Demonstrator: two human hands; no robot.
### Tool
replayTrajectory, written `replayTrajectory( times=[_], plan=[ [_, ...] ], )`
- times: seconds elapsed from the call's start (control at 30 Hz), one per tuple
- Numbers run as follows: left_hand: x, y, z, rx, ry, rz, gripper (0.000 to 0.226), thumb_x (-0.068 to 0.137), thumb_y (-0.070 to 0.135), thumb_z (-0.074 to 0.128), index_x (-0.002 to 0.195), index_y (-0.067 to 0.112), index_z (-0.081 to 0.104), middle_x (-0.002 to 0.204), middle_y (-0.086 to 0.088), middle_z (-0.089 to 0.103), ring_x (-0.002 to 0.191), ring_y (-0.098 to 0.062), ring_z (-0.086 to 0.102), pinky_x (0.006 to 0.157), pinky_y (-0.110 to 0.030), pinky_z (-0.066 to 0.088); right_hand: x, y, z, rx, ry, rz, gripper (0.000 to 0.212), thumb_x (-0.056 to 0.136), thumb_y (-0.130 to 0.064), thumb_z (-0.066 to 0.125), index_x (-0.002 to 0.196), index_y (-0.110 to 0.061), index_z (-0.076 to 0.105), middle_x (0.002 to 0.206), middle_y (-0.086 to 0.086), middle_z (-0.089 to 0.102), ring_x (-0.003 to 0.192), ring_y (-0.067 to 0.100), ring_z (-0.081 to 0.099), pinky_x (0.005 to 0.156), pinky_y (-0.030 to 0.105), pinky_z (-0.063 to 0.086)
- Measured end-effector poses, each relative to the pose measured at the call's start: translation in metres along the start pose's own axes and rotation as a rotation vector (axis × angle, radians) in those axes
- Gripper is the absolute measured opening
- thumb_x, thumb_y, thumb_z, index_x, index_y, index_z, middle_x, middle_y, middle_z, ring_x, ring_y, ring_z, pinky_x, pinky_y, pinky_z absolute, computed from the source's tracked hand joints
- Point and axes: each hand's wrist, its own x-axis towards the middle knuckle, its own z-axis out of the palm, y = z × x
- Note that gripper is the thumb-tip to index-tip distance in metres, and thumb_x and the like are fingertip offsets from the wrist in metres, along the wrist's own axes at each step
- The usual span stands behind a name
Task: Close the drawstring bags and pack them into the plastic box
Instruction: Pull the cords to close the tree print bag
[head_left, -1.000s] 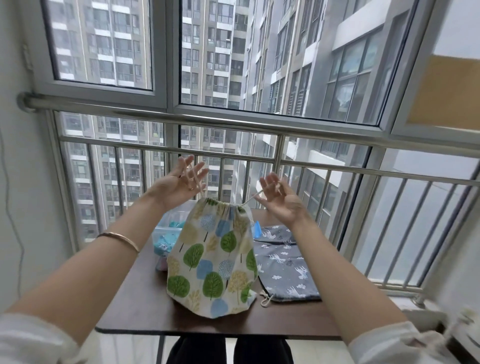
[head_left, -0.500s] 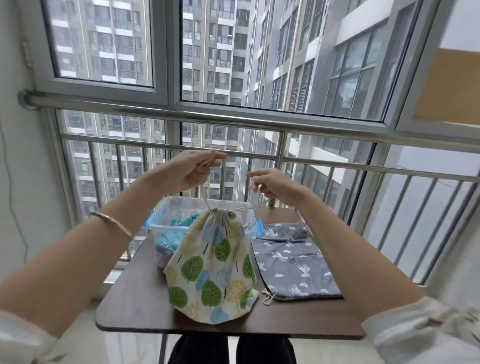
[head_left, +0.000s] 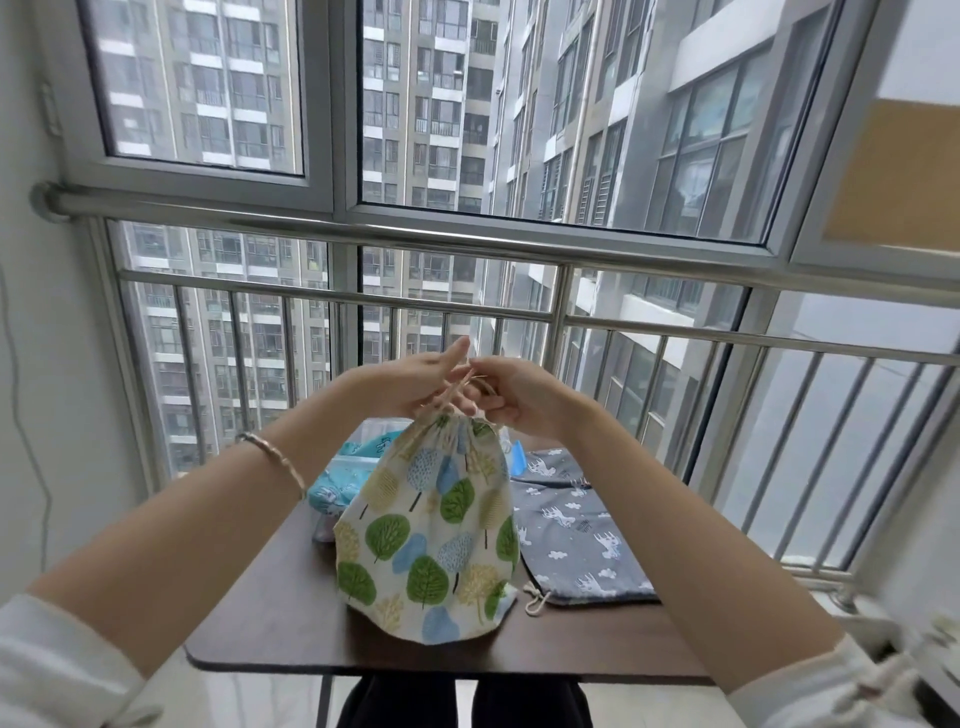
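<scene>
Tree-print bag (head_left: 431, 530): upright on table (head_left: 280, 623), mouth gathered | left hand (head_left: 410, 382) and right hand (head_left: 514, 397): close together above mouth, pinching cords (head_left: 457, 387) | grey bag (head_left: 571, 525): flat, just beside, right | plastic box (head_left: 356, 457): behind, left

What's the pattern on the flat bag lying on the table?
The flat bag is grey with white animals and clouds; head view.

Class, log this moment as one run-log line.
phase: closing | tree-print bag: mouth cinched, upright on table | left hand: pinches cord | right hand: pinches cord | grey bag: flat, unpacked
</scene>
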Motion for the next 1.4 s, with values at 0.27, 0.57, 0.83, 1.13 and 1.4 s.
replayTrajectory(
  times=[0.27, 0.57, 0.83, 1.13, 1.4],
  plan=[
    [-0.008, -0.008, 0.002, 0.242, 0.270, 0.176, 0.036, 0.089, 0.051, 0.052, 0.083, 0.022, 0.074, 0.051, 0.010, 0.050, 0.046, -0.008, 0.044, 0.051, -0.022, 0.039, -0.005, -0.006, 0.004, -0.165, 0.188, -0.070, 0.028, 0.096, -0.025, 0.057, 0.094, 0.000, 0.068, 0.069, 0.004, 0.060, 0.047, 0.006, 0.040, 0.040, 0.014, 0.031],
    [-0.005, -0.013, 0.006, 0.509, 0.476, 0.292, 0.038, 0.090, 0.049, 0.052, 0.086, 0.018, 0.075, 0.065, -0.001, 0.066, 0.050, -0.013, 0.046, 0.053, -0.029, 0.041, -0.006, -0.007, 0.017, -0.434, 0.457, -0.201, 0.028, 0.091, -0.028, 0.065, 0.088, -0.002, 0.074, 0.069, 0.009, 0.071, 0.043, 0.004, 0.046, 0.040, 0.014, 0.033],
    [-0.015, -0.014, 0.001, 0.237, 0.439, 0.233, 0.038, 0.084, 0.047, 0.059, 0.078, 0.013, 0.075, 0.038, 0.010, 0.044, 0.040, -0.011, 0.022, 0.042, -0.022, 0.022, -0.003, -0.014, 0.013, -0.979, 0.619, -0.211, 0.030, 0.087, -0.027, 0.066, 0.098, 0.000, 0.068, 0.077, 0.009, 0.062, 0.067, 0.016, 0.057, 0.071, 0.034, 0.054],
    [-0.024, -0.006, -0.010, 0.292, 0.426, 0.312, 0.037, 0.083, 0.050, 0.061, 0.069, 0.018, 0.075, 0.046, -0.004, 0.043, 0.043, -0.013, 0.029, 0.045, -0.022, 0.028, -0.009, -0.016, 0.018, -0.751, 0.209, -0.210, 0.018, 0.089, -0.006, 0.056, 0.077, -0.014, 0.066, 0.066, -0.002, 0.053, 0.058, 0.006, 0.044, 0.056, 0.014, 0.035],
    [-0.031, -0.003, -0.021, 0.273, 0.438, 0.352, 0.028, 0.078, 0.046, 0.062, 0.068, 0.023, 0.075, 0.052, 0.005, 0.060, 0.056, -0.021, 0.045, 0.053, -0.029, 0.037, -0.008, -0.014, 0.006, -0.518, 0.165, -0.147, 0.014, 0.088, -0.005, 0.057, 0.085, -0.014, 0.068, 0.078, 0.000, 0.065, 0.056, 0.004, 0.041, 0.054, 0.017, 0.030]
  ],
)
